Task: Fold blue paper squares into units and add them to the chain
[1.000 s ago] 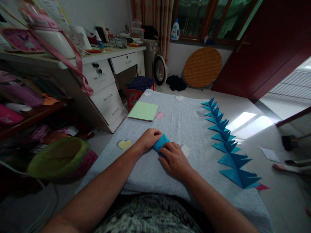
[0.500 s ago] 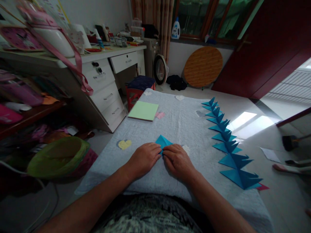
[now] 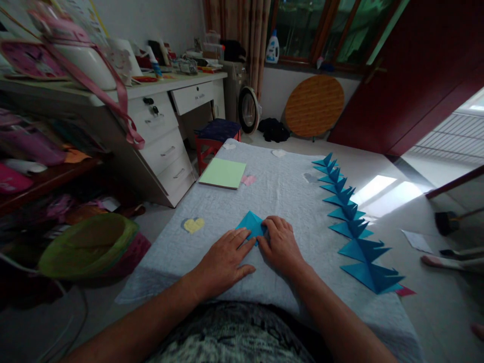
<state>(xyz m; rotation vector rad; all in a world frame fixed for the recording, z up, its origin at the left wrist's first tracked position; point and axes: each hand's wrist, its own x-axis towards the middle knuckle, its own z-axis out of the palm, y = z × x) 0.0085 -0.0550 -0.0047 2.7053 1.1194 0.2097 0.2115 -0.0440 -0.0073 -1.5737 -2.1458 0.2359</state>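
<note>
A folded blue sheet of origami paper [image 3: 250, 222] lies on the cloth-covered table in front of me, one corner pointing away. My left hand [image 3: 226, 258] rests with its fingertips on the paper's near left part, fingers stretched out and thumb spread apart. At the right edge of the sheet, my right hand [image 3: 283, 244] has curled fingers and thumb gripping the paper. The near part of the paper is partly hidden by my fingers. To the right runs a row of several folded blue paper cranes [image 3: 354, 228], set one against another.
A stack of light green square paper [image 3: 223, 173] lies at the table's far left. The pale cloth [image 3: 280, 191] bears heart patches, one of them yellow [image 3: 194, 225]. A bin [image 3: 91, 247] stands on the floor at left, beside a white desk [image 3: 162, 131]. A red stool [image 3: 215, 138] stands beyond.
My left hand has drawn back toward me and opened out, its thumb apart. My right hand has turned and curled at the right edge. More of the blue paper shows.
</note>
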